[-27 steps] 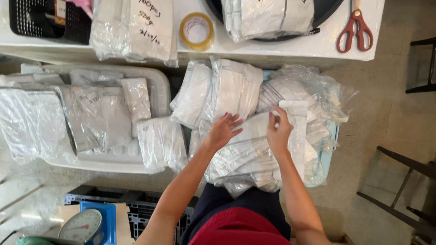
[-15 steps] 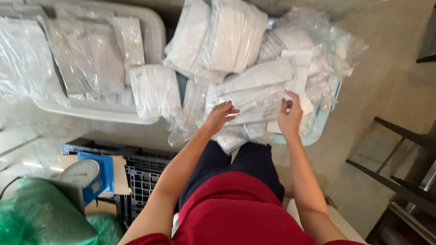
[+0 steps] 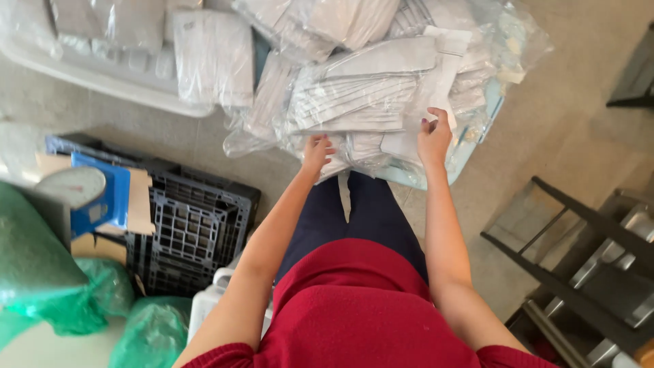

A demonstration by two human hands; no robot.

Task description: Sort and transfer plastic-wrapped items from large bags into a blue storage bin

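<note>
**Both hands at the near edge of a packet heap**

The left hand (image 3: 317,151) rests with curled fingers on the near edge of the heap of clear packets (image 3: 361,102), though whether it grips one cannot be told. The right hand (image 3: 434,136) pinches a flat white packet (image 3: 436,82) at its near end. That packet's long axis runs away from the person, slightly tilted. The heap lies straight ahead of both hands in a pale blue tray (image 3: 470,146). A black crate (image 3: 184,225) and scale (image 3: 71,185) stand to the left.
</note>
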